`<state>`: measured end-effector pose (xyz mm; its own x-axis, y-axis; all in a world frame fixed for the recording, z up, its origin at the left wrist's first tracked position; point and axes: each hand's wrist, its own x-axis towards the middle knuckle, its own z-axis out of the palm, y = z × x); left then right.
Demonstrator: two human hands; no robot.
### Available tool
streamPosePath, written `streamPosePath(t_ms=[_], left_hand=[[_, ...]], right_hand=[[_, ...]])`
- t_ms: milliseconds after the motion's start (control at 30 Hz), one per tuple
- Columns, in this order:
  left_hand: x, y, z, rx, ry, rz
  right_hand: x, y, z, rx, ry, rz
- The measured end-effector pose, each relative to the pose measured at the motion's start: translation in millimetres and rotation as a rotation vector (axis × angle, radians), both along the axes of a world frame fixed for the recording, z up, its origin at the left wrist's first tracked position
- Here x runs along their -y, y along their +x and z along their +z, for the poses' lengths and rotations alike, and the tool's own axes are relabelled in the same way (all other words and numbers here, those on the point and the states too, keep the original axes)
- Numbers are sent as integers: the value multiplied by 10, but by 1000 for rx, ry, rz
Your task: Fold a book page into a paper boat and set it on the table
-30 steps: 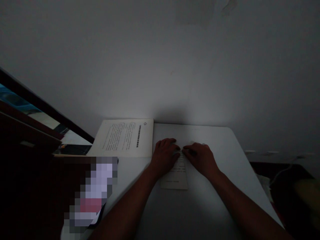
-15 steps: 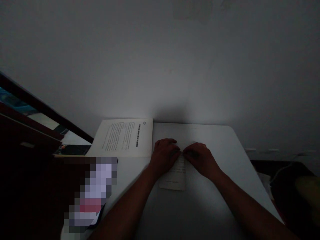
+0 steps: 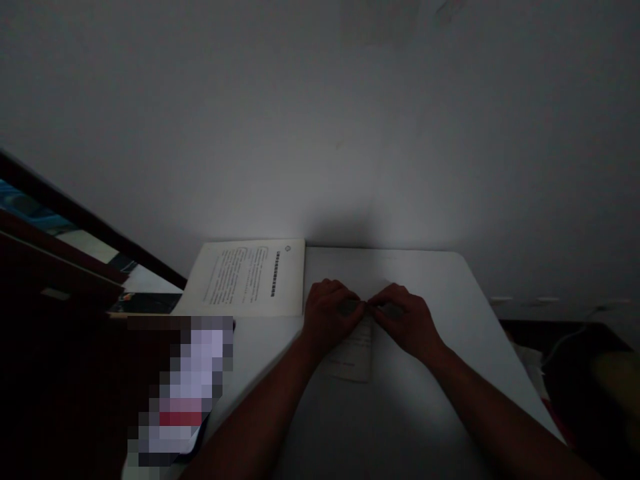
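Note:
A small printed sheet of paper (image 3: 356, 350) lies on a white table (image 3: 400, 413), partly folded into a narrow shape. Both hands rest on its far end, fingertips meeting in the middle. My left hand (image 3: 330, 317) has its fingers curled and pinched on the paper's left side. My right hand (image 3: 407, 320) pinches the paper's right side. The far part of the sheet is hidden under the fingers. The scene is dim.
An open booklet (image 3: 250, 277) with printed text lies at the table's back left, against the white wall (image 3: 320, 133). A pixelated patch (image 3: 183, 390) covers something at the table's left edge. Dark furniture (image 3: 55, 333) stands left, and a dark object (image 3: 590, 380) sits low right.
Both hands drew closer together and curled tighter on the paper's far end. The visible sheet has grown narrower and its near edge has tilted slightly.

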<state>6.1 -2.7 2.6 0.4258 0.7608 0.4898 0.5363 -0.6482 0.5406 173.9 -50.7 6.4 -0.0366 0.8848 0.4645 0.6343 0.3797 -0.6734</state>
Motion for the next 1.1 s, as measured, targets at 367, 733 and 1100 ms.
streamPosePath(t_ms=[367,733,1100], left_hand=[[-111,-94,12,148,-159,135],[-19,-68,65,244,-21,-20],[54,4,22,203,29,-235]], right_hand=[[45,79,32,-96,102,-137],[53,119,-7,-237,20,-61],[71,56,8,-170,-121,-119]])
